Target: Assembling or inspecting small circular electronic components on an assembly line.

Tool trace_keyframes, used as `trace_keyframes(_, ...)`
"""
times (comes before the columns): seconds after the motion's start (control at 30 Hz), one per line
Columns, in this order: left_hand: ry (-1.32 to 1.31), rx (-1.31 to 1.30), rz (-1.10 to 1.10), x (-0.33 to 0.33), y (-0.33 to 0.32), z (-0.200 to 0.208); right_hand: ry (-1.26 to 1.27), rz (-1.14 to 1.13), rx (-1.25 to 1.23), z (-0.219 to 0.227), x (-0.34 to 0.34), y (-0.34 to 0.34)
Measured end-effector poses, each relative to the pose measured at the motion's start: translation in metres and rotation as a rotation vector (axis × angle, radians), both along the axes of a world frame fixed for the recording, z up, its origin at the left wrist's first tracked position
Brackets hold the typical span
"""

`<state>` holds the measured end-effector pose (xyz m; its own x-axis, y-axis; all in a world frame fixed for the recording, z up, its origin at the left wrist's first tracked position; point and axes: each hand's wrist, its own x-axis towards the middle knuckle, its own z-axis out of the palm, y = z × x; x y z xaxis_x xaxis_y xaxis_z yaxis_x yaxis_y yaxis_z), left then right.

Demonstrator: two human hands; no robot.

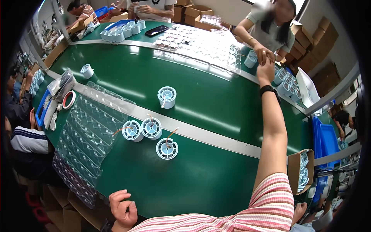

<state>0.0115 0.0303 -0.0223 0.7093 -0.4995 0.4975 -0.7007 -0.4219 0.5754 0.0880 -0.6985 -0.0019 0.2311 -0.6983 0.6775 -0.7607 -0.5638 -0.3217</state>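
Note:
My right hand (266, 71), with a black watch on its wrist, reaches far across the green conveyor belt (201, 96) and meets the hands of a co-worker (264, 53) on the far side. Its fingers are closed, and whatever lies between the hands is hidden. My left hand (121, 208) rests at the near edge of the belt with its fingers curled and nothing in them. Between them stand pale blue spools: two side by side (142, 129), one nearer (167, 148) and one farther (167, 96), some with an orange wire end sticking out.
Stacked clear plastic trays (91, 135) lie at my left, with a tape roll (68, 99) beyond. More clear trays (201, 42) and a black phone (156, 30) sit at the far side. A cardboard box of spools (301, 170) and blue bins (324, 135) are at right. Other people sit around.

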Motion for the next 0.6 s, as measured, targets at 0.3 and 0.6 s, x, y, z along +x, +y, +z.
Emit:
trace_keyframes(0.3, 0.002, -0.004, 0.058, 0.008, -0.02, -0.007, 0.171, 0.033, 0.165, -0.007, -0.012, -0.03)
trace_keyframes(0.6, -0.049, -0.02, 0.118, 0.007, -0.025, -0.006, -0.263, 0.727, -0.29, 0.033, 0.03, 0.134)
